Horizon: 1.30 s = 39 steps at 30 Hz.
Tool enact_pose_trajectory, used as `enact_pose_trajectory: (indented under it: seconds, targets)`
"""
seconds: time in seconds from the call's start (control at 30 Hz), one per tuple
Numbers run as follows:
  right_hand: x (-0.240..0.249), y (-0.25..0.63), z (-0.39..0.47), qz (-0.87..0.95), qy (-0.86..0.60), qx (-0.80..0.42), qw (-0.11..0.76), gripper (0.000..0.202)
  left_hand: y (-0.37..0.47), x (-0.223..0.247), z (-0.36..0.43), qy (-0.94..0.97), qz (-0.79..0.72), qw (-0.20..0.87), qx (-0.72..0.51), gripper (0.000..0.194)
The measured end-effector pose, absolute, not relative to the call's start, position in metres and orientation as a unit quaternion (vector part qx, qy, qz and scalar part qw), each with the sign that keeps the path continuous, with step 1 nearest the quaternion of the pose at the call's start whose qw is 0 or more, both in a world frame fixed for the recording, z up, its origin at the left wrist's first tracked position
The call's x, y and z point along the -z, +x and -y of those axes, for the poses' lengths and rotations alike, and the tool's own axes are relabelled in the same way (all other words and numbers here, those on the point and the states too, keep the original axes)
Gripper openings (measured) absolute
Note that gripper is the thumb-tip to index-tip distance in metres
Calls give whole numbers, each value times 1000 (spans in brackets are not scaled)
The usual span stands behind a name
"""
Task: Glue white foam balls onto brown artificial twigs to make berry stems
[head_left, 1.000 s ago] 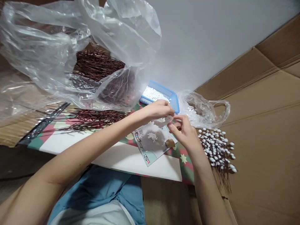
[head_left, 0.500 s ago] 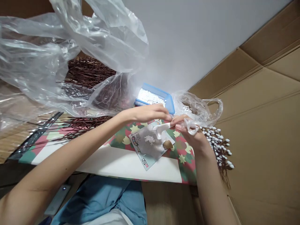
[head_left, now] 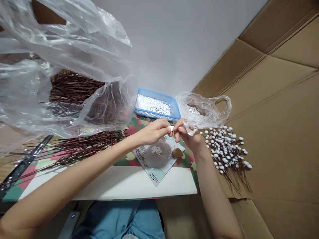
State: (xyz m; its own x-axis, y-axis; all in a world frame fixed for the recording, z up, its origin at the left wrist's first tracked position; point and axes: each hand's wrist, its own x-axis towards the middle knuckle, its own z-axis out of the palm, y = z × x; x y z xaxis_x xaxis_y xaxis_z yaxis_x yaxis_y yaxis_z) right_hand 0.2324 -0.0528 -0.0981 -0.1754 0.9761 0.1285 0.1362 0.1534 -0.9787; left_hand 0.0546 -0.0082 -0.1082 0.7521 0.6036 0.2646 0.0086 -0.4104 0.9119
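Note:
My left hand (head_left: 157,132) and my right hand (head_left: 188,134) meet above a printed card, both with fingers closed. Between them is a small plastic bag (head_left: 190,128) that seems to hold white paste; its crumpled clear end pokes out of my right hand, and a white bit shows at my left fingertips. Much of the bag is hidden by fingers. Beneath, the card (head_left: 152,167) carries a patch of white paste (head_left: 156,151) and a small brown lump (head_left: 177,152).
Behind stands a blue basket (head_left: 175,108) of white beads, beside a clear bag (head_left: 206,113) holding more. White-tipped stems (head_left: 226,149) lie at right, near a cardboard wall (head_left: 279,132). Brown stems (head_left: 82,146) and a large plastic bag (head_left: 99,53) fill the left.
My hands have drawn closer together, and the white part that hung stretched between them is now mostly covered by fingers. The camera view has shifted, showing more of the white-tipped stems.

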Motion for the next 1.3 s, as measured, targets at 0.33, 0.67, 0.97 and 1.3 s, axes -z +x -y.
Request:
enact_pose_trajectory:
  seconds: [0.33,0.67,0.97,1.3]
  targets:
    - [137,228,42,567,-428,-458,534,31,52,136,7,730,-230,574,-291,28]
    - [143,227,48,550,-402,-440,585,25,58,138,17,721,-276,566,-288,27]
    - [150,229,52,549,-386,-419,612,27,57,145,22,776,-266,490,-295,29]
    - [159,226,51,534,-365,-455,612,26,64,160,22,825,-281,340,-353,29]
